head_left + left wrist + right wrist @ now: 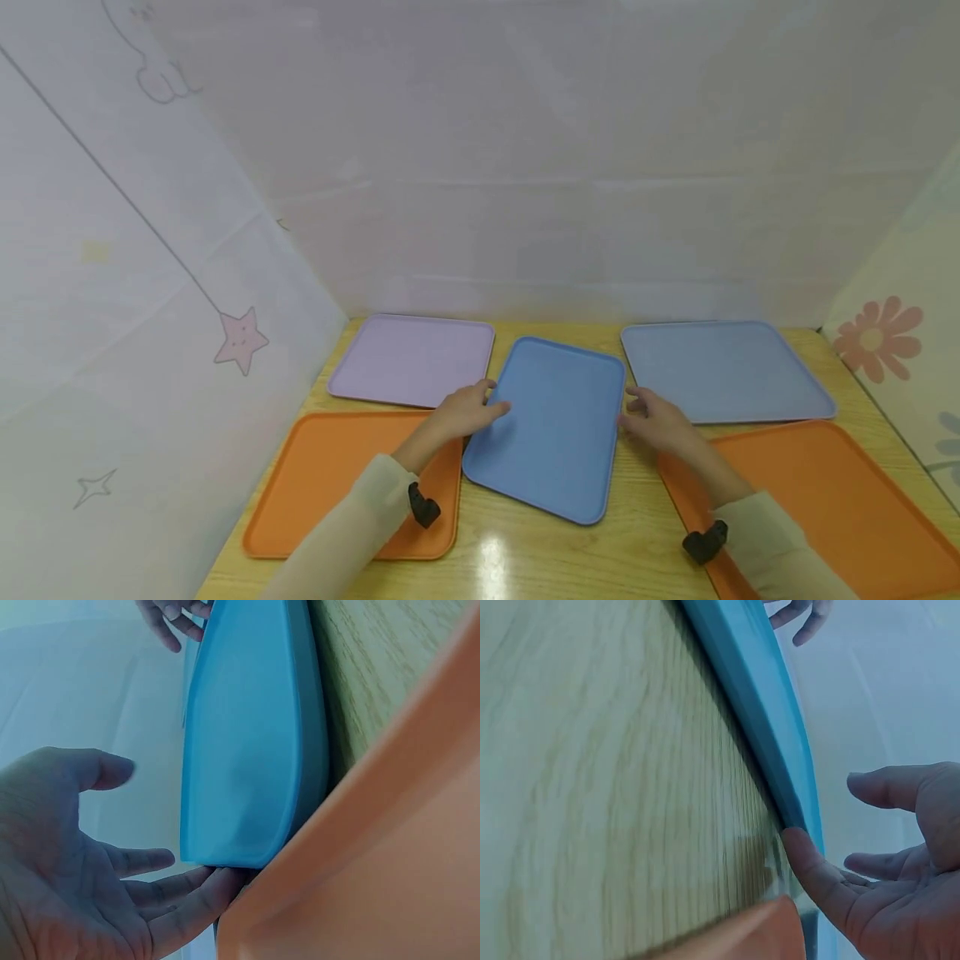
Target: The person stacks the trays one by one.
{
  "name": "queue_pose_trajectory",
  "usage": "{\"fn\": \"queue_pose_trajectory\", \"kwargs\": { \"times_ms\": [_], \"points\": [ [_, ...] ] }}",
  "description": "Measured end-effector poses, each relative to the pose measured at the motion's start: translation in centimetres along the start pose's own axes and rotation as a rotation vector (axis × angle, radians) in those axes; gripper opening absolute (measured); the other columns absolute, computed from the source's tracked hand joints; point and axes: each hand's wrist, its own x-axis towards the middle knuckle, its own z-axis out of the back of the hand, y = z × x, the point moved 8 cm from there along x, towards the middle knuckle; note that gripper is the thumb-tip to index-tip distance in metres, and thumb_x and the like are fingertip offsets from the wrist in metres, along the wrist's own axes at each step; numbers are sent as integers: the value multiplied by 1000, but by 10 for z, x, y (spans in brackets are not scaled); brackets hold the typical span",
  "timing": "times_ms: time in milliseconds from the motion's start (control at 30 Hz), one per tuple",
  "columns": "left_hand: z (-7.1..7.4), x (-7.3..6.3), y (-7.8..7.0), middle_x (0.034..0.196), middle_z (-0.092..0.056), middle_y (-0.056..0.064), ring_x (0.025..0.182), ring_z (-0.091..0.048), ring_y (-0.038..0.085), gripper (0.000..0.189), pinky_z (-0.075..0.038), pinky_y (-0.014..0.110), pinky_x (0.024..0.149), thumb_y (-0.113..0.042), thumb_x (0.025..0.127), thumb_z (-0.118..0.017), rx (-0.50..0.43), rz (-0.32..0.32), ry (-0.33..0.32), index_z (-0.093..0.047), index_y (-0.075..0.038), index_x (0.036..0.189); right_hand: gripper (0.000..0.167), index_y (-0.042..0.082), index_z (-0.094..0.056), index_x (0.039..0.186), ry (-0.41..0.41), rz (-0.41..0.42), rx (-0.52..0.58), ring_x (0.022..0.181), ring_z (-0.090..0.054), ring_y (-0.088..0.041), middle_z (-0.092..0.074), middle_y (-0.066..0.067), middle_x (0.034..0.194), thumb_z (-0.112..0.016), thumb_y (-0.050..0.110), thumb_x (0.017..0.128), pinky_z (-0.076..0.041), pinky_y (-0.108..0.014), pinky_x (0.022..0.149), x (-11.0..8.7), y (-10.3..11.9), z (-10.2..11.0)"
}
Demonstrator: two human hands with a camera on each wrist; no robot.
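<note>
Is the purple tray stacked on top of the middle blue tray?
No, the purple tray lies on the table, apart from the middle blue tray.

Left wrist view: some fingertips of my left hand (82,877) lost at the blue tray (240,742); how far under, can't tell. Tray's far end cut by top edge. Right wrist view: my right hand (900,896) cut by right edge. Head view: left sleeve (341,529) hides part of left orange tray (337,462), exits at bottom. Right orange tray (832,492) runs out of frame, partly under my right sleeve (776,542). Upper-left wall drawing (159,83) cropped, faint.
</note>
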Motion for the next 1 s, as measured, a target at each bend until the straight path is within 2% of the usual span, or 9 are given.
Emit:
{"fn": "queue_pose_trajectory", "kwargs": {
  "times_ms": [133,267,333,400,500,600,700,1000],
  "points": [
    [-2,4,2,135,-62,19,114,-65,31,69,-57,46,89,-36,95,-65,30,11,16,-42,-3,152,76,-20,-25,148,77,-73,124,106,-67,-40,-53,-39,131,-67,14,95,-60,-44,85,1,3,-11],
    [-5,7,2,138,-60,21,120,-61,31,71,-56,45,93,-19,90,-69,59,-12,35,-41,2,151,78,-19,-21,150,84,-141,187,108,-66,-41,-50,-40,133,-67,5,91,-61,-43,83,5,1,-16],
    [-10,8,3,131,-61,24,108,-67,31,72,-59,46,84,-11,90,-68,24,-18,62,-37,4,153,77,-18,-24,149,68,-164,175,105,-67,-40,-52,-38,130,-66,0,88,-62,-41,80,7,-2,-16],
    [-15,8,6,119,-64,24,89,-72,30,75,-62,44,72,-4,89,-66,-33,-8,96,-31,5,155,76,-18,-25,149,62,-175,169,101,-66,-38,-52,-36,127,-65,-4,85,-62,-41,75,10,-3,-17],
    [-22,7,10,97,-62,18,60,-69,28,80,-61,42,53,6,88,-63,-149,28,133,-23,3,158,77,-16,-28,149,52,-187,137,97,-65,-35,-51,-33,124,-65,-9,82,-63,-38,69,12,-5,-16],
    [-24,5,11,90,-58,13,57,-66,23,83,-60,40,51,11,86,-62,-224,50,136,-22,1,158,77,-16,-28,149,48,-187,116,97,-64,-35,-50,-31,122,-65,-11,81,-62,-37,67,14,-5,-14],
    [-25,3,11,92,-58,13,60,-66,24,85,-61,41,52,13,84,-63,-284,61,136,-21,1,158,78,-15,-29,150,46,-196,101,97,-63,-34,-51,-29,122,-65,-11,81,-62,-37,67,15,-6,-12],
    [-31,-7,12,94,-54,16,60,-67,26,87,-61,41,53,12,84,-65,-362,103,137,-18,0,156,77,-11,-32,150,45,-201,100,91,-63,-28,-56,-24,113,-65,-9,80,-61,-36,67,18,-11,-10]
  ]
}}
